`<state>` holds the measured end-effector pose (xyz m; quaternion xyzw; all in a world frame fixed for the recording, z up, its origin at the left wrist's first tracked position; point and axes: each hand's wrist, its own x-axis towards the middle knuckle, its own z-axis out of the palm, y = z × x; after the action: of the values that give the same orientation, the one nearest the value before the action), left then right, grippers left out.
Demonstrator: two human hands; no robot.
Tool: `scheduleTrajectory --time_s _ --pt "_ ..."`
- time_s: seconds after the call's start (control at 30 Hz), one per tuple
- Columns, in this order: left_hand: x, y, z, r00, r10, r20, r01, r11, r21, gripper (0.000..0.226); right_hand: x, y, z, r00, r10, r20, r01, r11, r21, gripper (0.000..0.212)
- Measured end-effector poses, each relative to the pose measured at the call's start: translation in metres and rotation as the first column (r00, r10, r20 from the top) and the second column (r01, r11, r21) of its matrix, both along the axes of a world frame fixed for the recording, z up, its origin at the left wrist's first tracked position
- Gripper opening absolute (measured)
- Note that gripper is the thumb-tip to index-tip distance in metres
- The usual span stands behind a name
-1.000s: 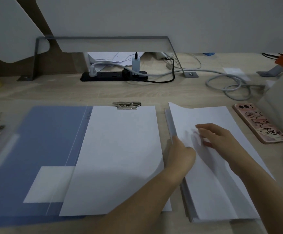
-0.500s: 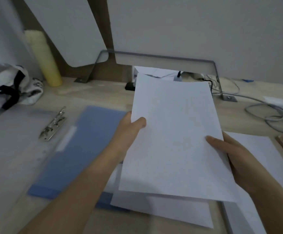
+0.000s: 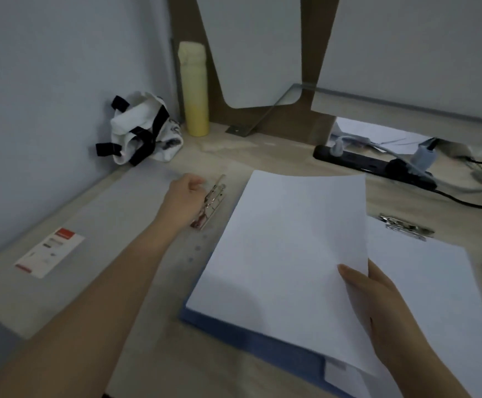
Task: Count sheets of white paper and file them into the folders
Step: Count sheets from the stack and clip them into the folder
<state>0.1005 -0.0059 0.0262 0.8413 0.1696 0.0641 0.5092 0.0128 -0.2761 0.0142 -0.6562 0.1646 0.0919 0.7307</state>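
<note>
Desk (image 3: 262,156) of pale wood, grey wall (image 3: 47,81) behind

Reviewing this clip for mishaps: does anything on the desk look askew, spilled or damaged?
Nothing spilled or damaged. The sheets in the right hand sit skewed over the blue folder, not yet squared; the left hand is at the clip.

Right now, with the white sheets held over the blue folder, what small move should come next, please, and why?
Probably lift the metal spring clip with the left hand, which already rests on it. The right hand holds the white sheets over the blue folder, not yet under any clip.
</note>
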Motion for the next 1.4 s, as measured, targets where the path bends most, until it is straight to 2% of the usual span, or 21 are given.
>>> scheduleTrajectory --time_s 0.13,0.27,0.4,1.03,1.4 --pt "0.009 0.012 -0.005 0.982 -0.133 -0.136 0.129 0.991 -0.042 0.025 0.004 0.022 -0.006 1.000 -0.006 0.001 0.006 1.000 -0.017 0.027" --pt "0.013 0.019 -0.010 0.971 -0.174 -0.164 0.155 0.981 -0.120 0.032 0.006 0.036 -0.009 1.000 -0.001 -0.007 0.001 1.000 -0.014 0.028" --pt "0.014 0.023 -0.010 0.960 -0.206 -0.189 0.180 0.973 -0.144 0.030 0.007 0.046 -0.017 0.999 -0.031 -0.040 0.032 0.999 0.019 0.037" --pt "0.019 0.021 -0.007 0.959 -0.195 -0.208 0.178 0.979 -0.096 0.037 0.006 0.043 -0.017 0.998 -0.053 -0.046 0.055 0.998 0.041 0.035" --pt "0.020 0.023 -0.005 0.955 -0.213 -0.208 0.183 0.971 -0.154 0.027 0.015 0.064 -0.023 0.998 -0.049 -0.026 0.047 0.995 -0.090 0.037"
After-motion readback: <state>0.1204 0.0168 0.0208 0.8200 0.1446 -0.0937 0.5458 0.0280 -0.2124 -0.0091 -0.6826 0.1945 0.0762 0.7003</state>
